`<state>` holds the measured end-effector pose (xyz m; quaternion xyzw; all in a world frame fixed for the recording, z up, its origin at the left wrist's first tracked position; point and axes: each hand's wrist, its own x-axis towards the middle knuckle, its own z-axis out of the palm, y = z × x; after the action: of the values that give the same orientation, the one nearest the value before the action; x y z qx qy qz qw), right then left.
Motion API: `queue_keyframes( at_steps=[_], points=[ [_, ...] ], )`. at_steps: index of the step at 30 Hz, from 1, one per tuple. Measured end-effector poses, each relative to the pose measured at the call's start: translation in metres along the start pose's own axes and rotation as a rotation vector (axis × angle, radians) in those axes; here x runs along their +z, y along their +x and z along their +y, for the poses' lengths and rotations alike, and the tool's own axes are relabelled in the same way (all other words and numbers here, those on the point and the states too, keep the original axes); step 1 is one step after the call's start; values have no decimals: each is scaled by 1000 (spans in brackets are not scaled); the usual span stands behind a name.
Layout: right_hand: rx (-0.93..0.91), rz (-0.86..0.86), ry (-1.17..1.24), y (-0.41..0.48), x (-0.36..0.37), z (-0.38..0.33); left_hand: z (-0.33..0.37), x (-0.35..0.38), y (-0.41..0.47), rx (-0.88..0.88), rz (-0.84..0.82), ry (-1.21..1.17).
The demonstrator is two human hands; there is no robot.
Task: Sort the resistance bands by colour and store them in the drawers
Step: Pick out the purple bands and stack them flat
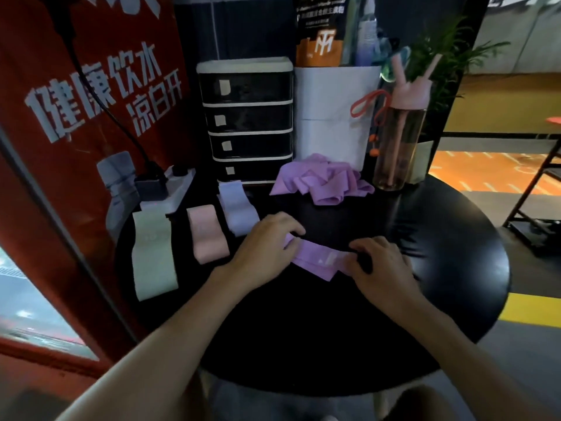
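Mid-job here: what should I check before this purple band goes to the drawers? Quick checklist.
1. Left hand and right hand hold the purple band: ok.
2. Fold finished: cannot tell.
3. Drawer open in the drawer unit: not ok, all four shut.
4. Green band, pink band, pale blue band lie apart: ok.
5. Purple pile sorted: not ok, heaped by the unit.

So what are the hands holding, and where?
A purple band: the left hand holds its left end, the right hand its right end.
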<state>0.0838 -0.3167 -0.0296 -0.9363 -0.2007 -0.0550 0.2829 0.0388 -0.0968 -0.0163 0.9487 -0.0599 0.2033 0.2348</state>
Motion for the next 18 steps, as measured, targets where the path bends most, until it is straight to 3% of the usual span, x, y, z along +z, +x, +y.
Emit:
queue_keyframes(
  at_steps=[4,8,13,18],
  points=[
    [-7,-7,-158,0,5,-5,-1,19,-5,-11,23,73],
    [-4,-37,-112,1,3,-4,-3,25,-3,-13,4,143],
    [-32,-82,195,2,-7,-4,-6,21,3,13,-81,193],
    [-18,78,469,-1,-29,-7,-6,3,6,-28,-145,14]
  ],
)
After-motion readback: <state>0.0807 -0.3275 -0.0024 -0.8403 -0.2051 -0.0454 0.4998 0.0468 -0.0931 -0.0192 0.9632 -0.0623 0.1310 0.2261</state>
